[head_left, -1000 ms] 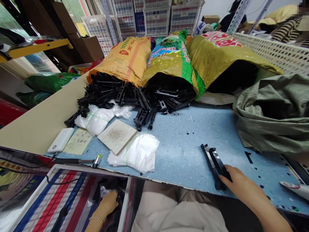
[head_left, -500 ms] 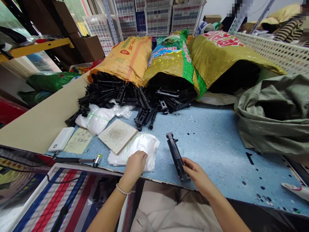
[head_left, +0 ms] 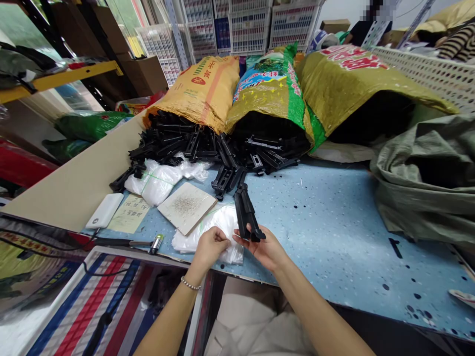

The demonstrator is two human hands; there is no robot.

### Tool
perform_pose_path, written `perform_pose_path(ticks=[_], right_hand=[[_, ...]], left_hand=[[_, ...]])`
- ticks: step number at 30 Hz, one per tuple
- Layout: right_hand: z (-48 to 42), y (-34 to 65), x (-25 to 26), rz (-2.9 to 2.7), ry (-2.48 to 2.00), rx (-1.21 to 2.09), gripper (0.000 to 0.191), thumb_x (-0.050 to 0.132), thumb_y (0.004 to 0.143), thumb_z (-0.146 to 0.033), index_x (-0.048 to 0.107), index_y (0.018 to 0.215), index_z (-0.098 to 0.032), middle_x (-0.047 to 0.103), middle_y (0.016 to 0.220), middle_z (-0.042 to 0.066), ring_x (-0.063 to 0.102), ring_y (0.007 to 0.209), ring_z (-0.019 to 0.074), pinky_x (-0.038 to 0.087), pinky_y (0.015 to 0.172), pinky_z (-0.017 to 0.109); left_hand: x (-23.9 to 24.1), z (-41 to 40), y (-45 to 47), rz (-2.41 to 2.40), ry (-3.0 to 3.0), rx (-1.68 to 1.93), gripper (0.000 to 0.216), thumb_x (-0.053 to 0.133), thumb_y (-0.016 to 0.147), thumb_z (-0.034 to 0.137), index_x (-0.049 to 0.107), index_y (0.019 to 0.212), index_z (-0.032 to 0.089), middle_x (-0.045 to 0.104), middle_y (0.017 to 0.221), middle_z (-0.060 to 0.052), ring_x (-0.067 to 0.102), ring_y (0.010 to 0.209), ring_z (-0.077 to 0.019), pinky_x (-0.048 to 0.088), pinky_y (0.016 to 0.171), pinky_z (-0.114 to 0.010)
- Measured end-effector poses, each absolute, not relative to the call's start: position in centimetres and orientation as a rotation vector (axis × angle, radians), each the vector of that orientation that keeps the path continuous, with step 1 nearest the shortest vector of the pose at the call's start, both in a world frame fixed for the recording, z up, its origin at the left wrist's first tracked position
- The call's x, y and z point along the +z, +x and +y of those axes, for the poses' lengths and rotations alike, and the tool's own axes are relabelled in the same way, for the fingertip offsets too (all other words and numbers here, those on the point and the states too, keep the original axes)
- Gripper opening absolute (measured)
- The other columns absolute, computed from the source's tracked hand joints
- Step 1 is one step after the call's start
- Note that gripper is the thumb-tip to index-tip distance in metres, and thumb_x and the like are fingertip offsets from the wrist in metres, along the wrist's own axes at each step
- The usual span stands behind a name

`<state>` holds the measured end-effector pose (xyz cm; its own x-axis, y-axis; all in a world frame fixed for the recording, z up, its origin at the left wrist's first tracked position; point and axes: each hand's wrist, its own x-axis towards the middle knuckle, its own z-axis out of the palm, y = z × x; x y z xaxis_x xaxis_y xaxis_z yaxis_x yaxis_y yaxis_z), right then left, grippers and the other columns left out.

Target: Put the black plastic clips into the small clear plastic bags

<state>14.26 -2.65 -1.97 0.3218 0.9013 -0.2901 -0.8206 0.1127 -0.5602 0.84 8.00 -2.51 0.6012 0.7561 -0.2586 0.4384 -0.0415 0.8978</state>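
My right hand [head_left: 265,247] is closed round the near end of a long black plastic part [head_left: 245,212], holding it just above the blue table [head_left: 326,217]. My left hand [head_left: 210,244] rests with its fingers pinched on a bundle of white plastic bags [head_left: 220,225], right beside the black part. Behind them a heap of the same black parts [head_left: 208,148] spills from a yellow sack [head_left: 202,89] and a green sack [head_left: 265,89].
A square board [head_left: 187,207], a second bag bundle [head_left: 158,180], a white power bank [head_left: 105,211], a paper note [head_left: 129,214] and a small hammer [head_left: 148,244] lie at the left. An olive sack [head_left: 430,173] fills the right. A striped bag [head_left: 85,306] gapes below the table edge.
My right hand brought the black part from the right side of the table over to the bag bundle. My left hand came up out of the striped bag and onto the white bags.
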Motion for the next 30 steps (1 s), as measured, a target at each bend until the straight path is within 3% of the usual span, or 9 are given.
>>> perform_pose_path(ticks=[7, 12, 14, 19, 21, 24, 27, 30], right_hand=[[-2.2, 14.3, -1.8, -0.138, -0.696, 1.291, 0.027, 0.083, 0.065, -0.028, 0.066, 0.081, -0.015, 0.066, 0.078, 0.003, 0.066, 0.087, 0.0211, 0.051, 0.088, 0.044], [-1.4, 14.2, -2.3, -0.146, -0.831, 1.285, 0.031, 0.083, 0.062, -0.031, 0.065, 0.081, -0.015, 0.064, 0.078, 0.003, 0.063, 0.084, 0.019, 0.054, 0.073, 0.034], [-1.2, 14.3, -2.6, -0.143, -0.857, 1.283, 0.032, 0.083, 0.062, -0.031, 0.065, 0.081, -0.014, 0.064, 0.08, 0.004, 0.062, 0.083, 0.018, 0.054, 0.073, 0.033], [-2.4, 14.0, -1.9, -0.139, -0.887, 1.234, 0.027, 0.08, 0.067, -0.031, 0.065, 0.083, -0.015, 0.063, 0.079, 0.002, 0.059, 0.074, 0.0127, 0.054, 0.074, 0.028], [-4.2, 13.8, -1.6, -0.155, -0.869, 1.267, 0.026, 0.078, 0.071, -0.031, 0.066, 0.087, -0.015, 0.063, 0.08, 0.002, 0.06, 0.072, 0.0127, 0.054, 0.07, 0.026], [-7.7, 13.2, -2.0, -0.171, -0.713, 1.537, 0.033, 0.074, 0.076, -0.036, 0.065, 0.097, -0.012, 0.064, 0.085, 0.006, 0.061, 0.07, 0.0145, 0.052, 0.057, 0.022], [-9.8, 12.3, -3.7, -0.066, -0.503, 1.868, 0.043, 0.073, 0.076, -0.04, 0.063, 0.102, -0.007, 0.062, 0.076, 0.005, 0.059, 0.064, 0.0109, 0.048, 0.052, 0.016], [-9.4, 11.5, -5.3, 0.08, -0.414, 1.957, 0.046, 0.076, 0.072, -0.041, 0.063, 0.097, -0.005, 0.058, 0.068, 0.002, 0.051, 0.055, 0.0052, 0.041, 0.045, 0.009]], left_hand=[[-3.3, 7.0, 1.3, 1.056, 1.771, 0.421, 0.026, 0.064, 0.063, 0.024, 0.04, 0.07, 0.021, 0.047, 0.057, 0.009, 0.044, 0.053, -0.0091, 0.034, 0.053, -0.02], [-0.3, 7.3, -0.3, 0.966, 1.865, 0.443, 0.017, 0.059, 0.071, 0.024, 0.043, 0.072, 0.02, 0.05, 0.064, 0.006, 0.048, 0.058, -0.0104, 0.04, 0.058, -0.021], [1.8, 7.5, -1.4, 0.927, 2.124, 0.483, 0.005, 0.049, 0.078, 0.017, 0.049, 0.073, 0.019, 0.053, 0.073, 0.001, 0.053, 0.068, -0.0131, 0.043, 0.064, -0.024], [4.3, 7.4, -2.8, 0.928, 2.85, 0.189, 0.032, 0.038, 0.077, -0.001, 0.065, 0.072, 0.016, 0.061, 0.107, -0.014, 0.057, 0.093, -0.0258, 0.048, 0.08, -0.038], [3.5, 7.7, -2.7, 0.901, 2.881, 0.152, 0.039, 0.036, 0.078, -0.003, 0.069, 0.09, 0.015, 0.061, 0.114, -0.015, 0.057, 0.101, -0.0279, 0.048, 0.088, -0.042], [1.5, 8.6, -2.5, 0.847, 2.717, 0.287, 0.05, 0.034, 0.082, 0.0, 0.056, 0.124, 0.014, 0.054, 0.127, -0.015, 0.053, 0.116, -0.0246, 0.047, 0.098, -0.039], [0.4, 8.9, -2.4, 0.776, 2.494, 0.355, 0.053, 0.036, 0.084, 0.006, 0.046, 0.135, 0.016, 0.047, 0.136, -0.013, 0.049, 0.124, -0.0203, 0.044, 0.103, -0.034], [0.9, 7.5, -2.6, 0.719, 2.388, 0.332, 0.06, 0.035, 0.083, 0.005, 0.039, 0.141, 0.02, 0.041, 0.142, -0.011, 0.043, 0.131, -0.0189, 0.039, 0.109, -0.035]])
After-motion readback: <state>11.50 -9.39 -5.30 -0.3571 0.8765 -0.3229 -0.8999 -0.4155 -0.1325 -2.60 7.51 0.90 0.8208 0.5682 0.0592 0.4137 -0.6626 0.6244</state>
